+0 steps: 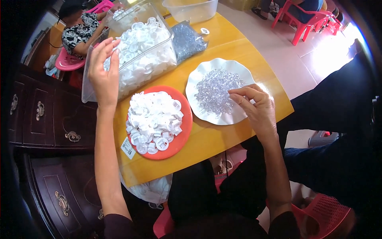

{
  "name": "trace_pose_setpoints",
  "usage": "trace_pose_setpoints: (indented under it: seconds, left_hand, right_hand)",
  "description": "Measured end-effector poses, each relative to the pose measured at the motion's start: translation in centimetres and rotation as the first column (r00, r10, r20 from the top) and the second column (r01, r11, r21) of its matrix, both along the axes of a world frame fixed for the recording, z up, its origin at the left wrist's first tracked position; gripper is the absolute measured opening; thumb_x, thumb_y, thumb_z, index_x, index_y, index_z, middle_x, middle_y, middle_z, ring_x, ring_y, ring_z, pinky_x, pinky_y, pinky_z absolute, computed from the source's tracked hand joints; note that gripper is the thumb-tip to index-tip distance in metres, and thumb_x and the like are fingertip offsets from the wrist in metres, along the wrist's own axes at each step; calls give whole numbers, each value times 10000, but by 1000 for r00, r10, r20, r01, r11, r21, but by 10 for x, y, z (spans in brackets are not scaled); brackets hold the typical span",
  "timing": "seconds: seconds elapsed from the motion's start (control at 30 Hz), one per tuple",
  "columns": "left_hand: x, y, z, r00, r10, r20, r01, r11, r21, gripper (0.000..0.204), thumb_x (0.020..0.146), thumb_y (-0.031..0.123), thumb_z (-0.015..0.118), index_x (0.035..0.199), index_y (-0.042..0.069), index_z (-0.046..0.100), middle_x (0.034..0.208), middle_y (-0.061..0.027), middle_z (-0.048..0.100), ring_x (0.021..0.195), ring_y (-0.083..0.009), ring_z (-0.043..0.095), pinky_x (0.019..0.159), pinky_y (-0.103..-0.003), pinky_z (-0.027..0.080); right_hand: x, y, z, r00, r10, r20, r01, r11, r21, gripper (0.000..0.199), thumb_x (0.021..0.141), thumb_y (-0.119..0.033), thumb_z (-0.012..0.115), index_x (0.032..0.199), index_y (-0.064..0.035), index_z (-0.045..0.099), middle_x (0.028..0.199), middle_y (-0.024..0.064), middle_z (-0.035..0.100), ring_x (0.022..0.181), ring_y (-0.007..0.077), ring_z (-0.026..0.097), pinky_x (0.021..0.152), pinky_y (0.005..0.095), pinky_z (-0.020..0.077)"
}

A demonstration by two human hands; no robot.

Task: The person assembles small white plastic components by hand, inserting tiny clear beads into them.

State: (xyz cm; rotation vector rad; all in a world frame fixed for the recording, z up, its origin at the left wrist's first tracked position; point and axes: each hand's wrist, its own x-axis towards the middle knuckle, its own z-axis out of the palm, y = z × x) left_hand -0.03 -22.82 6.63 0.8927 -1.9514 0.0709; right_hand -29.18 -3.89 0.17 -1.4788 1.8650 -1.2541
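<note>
My left hand [104, 75] is raised at the near left side of a clear plastic bin [169, 44] heaped with small white plastic parts [137, 42]. Its fingers are stretched out and apart from the thumb, and I see nothing held in them. Over the right side of a white scalloped plate [218, 65], my right hand [258, 107] has thumb and forefinger pressed together. What they pinch, if anything, is too small to make out. Tiny clear plastic pieces [215, 89] are piled on that plate. Between my hands, an orange-red plate [186, 135] carries a mound of round white plastic parts [153, 119].
A bag of clear pieces [187, 40] lies beside the bin, near a single white part [205, 31]. A translucent tub [191, 10] stands at the table's far end. A label [127, 148] sticks out by the orange-red plate. Another person [81, 32] sits far left; dark drawers [51, 115] stand left.
</note>
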Motion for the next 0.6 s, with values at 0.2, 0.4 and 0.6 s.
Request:
trace_pose_setpoints:
  seconds: [0.2,0.4,0.6]
  left_hand:
    - [-38,139,-11,893,-231,-387,416,753,510,166,917,-5,617,1077,-8,663,1092,-74,637,946,-119,597,847,-249,471]
    - [-43,206,-44,728,-115,-676,666,352,658,260,917,-41,622,1176,-27,612,1120,-61,596,998,-115,603,888,-241,482]
    - [-41,229,-48,700,-74,-710,690,323,647,348,848,-107,671,1160,-7,554,1106,-76,588,1019,-135,607,902,-259,495]
  right_hand:
    - [16,21,8,611,45,791,-200,975,99,238,918,-222,692,1031,-18,737,908,15,691,737,45,559,619,185,455]
    - [53,45,0,381,78,921,-302,952,44,223,934,-212,673,1073,-42,715,876,-8,680,748,22,553,610,168,433]
    - [84,72,12,595,92,798,-300,947,114,213,908,-197,694,1023,-21,732,802,-9,666,716,33,568,582,185,443]
